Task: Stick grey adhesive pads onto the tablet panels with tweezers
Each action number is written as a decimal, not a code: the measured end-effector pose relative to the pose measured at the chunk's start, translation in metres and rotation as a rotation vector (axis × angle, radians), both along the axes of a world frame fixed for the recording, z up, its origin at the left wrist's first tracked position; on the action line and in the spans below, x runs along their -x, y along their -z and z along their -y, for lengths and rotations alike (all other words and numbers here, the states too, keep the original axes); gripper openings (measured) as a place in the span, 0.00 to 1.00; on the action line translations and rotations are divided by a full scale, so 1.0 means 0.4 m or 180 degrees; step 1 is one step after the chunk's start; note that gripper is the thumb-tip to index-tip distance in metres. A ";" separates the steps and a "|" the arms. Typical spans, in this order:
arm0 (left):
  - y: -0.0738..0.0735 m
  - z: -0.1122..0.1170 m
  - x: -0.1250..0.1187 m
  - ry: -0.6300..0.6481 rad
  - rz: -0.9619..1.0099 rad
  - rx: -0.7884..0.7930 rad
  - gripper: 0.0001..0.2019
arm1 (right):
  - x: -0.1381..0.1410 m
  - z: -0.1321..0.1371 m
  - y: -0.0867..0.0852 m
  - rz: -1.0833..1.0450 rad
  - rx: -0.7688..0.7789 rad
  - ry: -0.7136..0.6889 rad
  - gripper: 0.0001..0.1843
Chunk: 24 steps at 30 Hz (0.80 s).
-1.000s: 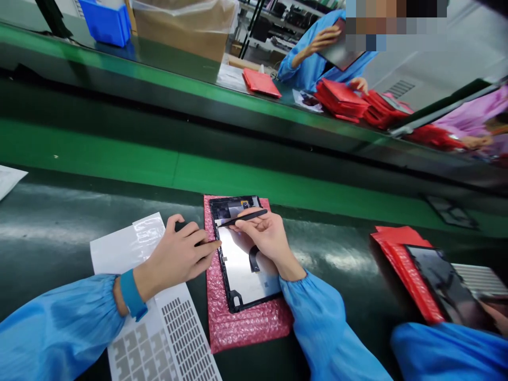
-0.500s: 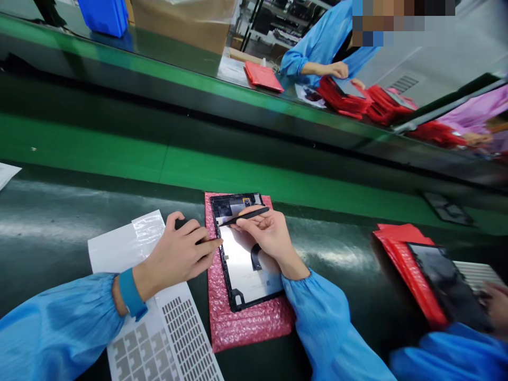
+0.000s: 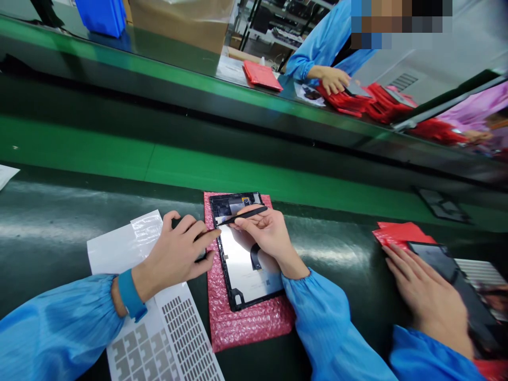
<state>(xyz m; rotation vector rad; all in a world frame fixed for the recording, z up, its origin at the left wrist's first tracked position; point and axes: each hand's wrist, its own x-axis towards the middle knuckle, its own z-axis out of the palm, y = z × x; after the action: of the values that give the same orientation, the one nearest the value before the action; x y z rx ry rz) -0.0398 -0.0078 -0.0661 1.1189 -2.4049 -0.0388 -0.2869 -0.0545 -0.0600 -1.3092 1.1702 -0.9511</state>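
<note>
An opened tablet (image 3: 246, 264) with a silvery inner plate lies on a pink bubble-wrap sheet (image 3: 246, 323) on the dark green belt. My right hand (image 3: 264, 230) rests on the tablet's upper part, fingers pinched on black tweezers (image 3: 243, 215) whose tip points left at the top left corner. My left hand (image 3: 177, 253) lies beside the tablet's left edge, fingers curled over a small black object, forefinger tip touching the frame. Both arms are in blue sleeves; a blue band circles my left wrist.
White sticker sheets (image 3: 159, 338) lie under my left forearm. At the right, another person's hand (image 3: 426, 299) lies flat on a dark tablet (image 3: 456, 280) over red bubble wrap (image 3: 397, 233). Across the conveyor a person in blue handles red pouches (image 3: 357, 98); a red pouch (image 3: 261, 75) lies alone.
My hands have hardly moved. The neighbour's hand at the right has come into view, flat on the dark tablet. The person across the belt has lowered a hand onto the red pouches.
</note>
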 end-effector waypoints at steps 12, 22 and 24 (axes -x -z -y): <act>-0.006 -0.003 0.006 -0.0087 0.0162 -0.0205 0.21 | -0.006 -0.001 0.002 -0.0001 -0.0029 0.0027 0.19; -0.005 -0.003 0.006 -0.0088 0.0173 -0.0179 0.22 | 0.001 0.003 0.000 0.0170 0.0087 0.0085 0.18; -0.004 -0.003 0.006 -0.0083 0.0164 -0.0172 0.22 | -0.001 0.001 0.000 0.0148 0.0103 0.0005 0.18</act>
<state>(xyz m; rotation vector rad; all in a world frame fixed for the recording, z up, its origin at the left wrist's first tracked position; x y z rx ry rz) -0.0422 -0.0068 -0.0644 1.1894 -2.4476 -0.0674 -0.2865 -0.0549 -0.0600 -1.3055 1.1245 -1.0002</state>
